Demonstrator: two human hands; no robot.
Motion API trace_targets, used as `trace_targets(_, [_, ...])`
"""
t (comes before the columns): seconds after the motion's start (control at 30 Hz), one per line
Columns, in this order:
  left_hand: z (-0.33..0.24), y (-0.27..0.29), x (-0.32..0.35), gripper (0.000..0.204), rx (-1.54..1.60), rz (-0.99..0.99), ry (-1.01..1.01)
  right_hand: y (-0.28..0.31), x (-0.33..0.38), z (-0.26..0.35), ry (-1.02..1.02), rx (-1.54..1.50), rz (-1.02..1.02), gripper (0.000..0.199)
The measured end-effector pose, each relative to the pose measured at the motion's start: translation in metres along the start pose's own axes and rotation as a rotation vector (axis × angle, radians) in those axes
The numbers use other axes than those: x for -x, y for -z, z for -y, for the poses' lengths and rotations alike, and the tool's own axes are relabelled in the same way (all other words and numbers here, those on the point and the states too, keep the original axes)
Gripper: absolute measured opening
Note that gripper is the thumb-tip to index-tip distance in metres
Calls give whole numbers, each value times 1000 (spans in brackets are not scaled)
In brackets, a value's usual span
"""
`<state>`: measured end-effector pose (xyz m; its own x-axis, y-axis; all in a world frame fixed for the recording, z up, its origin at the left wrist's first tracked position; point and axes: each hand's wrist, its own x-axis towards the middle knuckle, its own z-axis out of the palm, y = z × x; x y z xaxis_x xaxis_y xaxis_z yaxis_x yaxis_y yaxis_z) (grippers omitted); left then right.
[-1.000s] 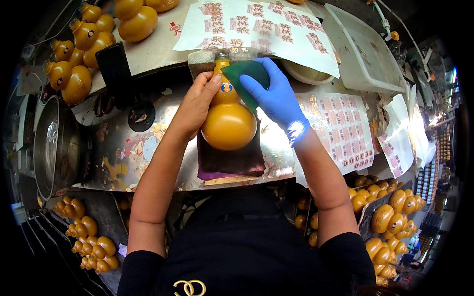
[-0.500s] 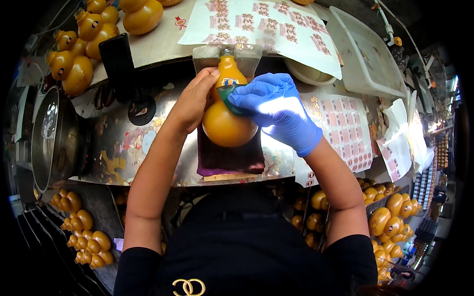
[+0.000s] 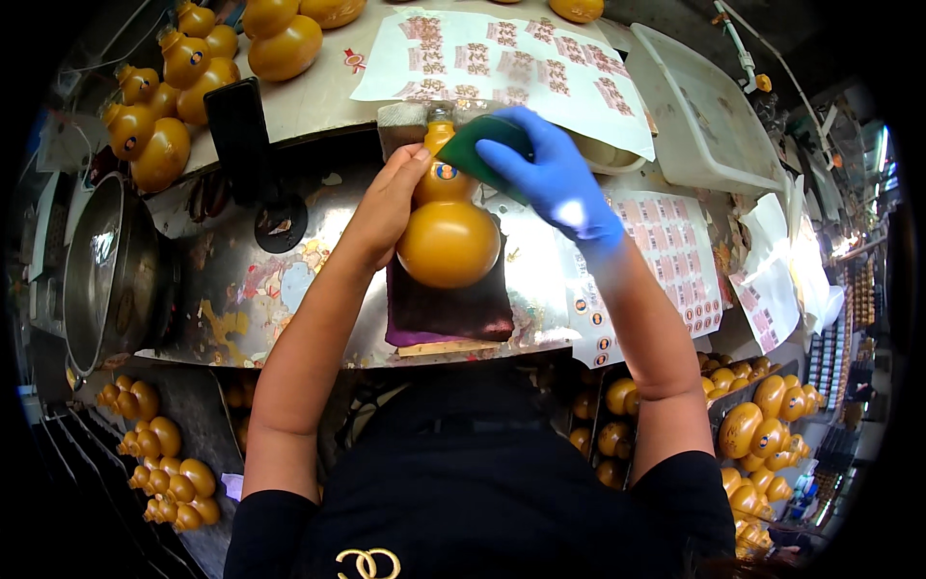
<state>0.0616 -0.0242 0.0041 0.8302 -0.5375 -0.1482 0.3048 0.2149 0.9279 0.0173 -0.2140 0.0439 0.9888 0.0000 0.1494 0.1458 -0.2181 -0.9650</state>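
Observation:
An amber gourd-shaped bottle lies with its neck pointing away, on a dark purple cloth pad. A small round blue-and-orange decal sits on its upper bulb. My bare left hand grips the bottle from the left, thumb near the neck. In a blue glove, my right hand pinches a dark green flat scraper between thumb and fingers. The scraper is tilted at the right of the upper bulb; whether its edge touches the bottle I cannot tell.
Printed decal sheets lie beyond the bottle and at the right. A phone on a stand and a metal bowl are at the left. More gourd bottles stand far left. A translucent tub is at the far right.
My right hand has lifted the scraper up and off the decal area, uncovering the decal and more of the upper bulb. My left hand still grips the bottle.

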Motion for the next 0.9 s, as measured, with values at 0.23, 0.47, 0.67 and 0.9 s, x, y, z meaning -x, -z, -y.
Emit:
trace_targets(0.23, [2,5,1,55,-168,45,18,-10,8,-5,490,345,-320,27])
trace_targets(0.47, [-2,1,3,60,-292,52,-7,44,31,-20,-89,-506,-558,24])
trace_targets(0.67, [-13,-5,0,54,-239,76,74,154,-15,-52,32,856,-460,37])
trace_targets(0.9, [-2,1,-8,37,-127,-52,113,129,27,-40,-243,979,-329,34])
